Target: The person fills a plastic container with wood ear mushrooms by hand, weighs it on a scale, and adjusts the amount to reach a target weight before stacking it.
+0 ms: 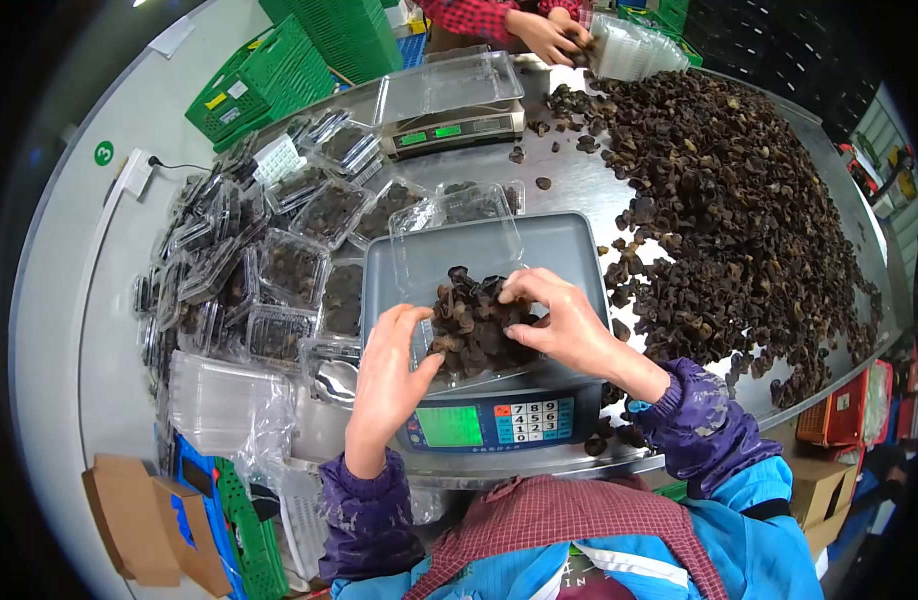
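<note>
An open clear plastic clamshell box [419, 345] rests on the grey pan of a digital scale [569, 240], its lid [449, 245] tipped back. Dark brown wood ear mushrooms [474, 325] are heaped in the box. My left hand [387, 370] curves around the heap's left side, thumb and fingers apart, the fingertips at the box edge. On the right, my right hand [559, 320] has its thumb and fingers on some of the mushrooms at the heap's edge. Below the pan, the scale's green display [451, 426] is lit, its figures too faint to read.
Loose wood ear mushrooms [739, 220] cover the table's right side. Filled clamshell boxes [294, 265] crowd the left, near stacked empty boxes [224, 405]. A second scale [454, 130] stands behind. Across the table, another person's hands [549, 35] handle mushrooms beside stacked boxes [634, 48].
</note>
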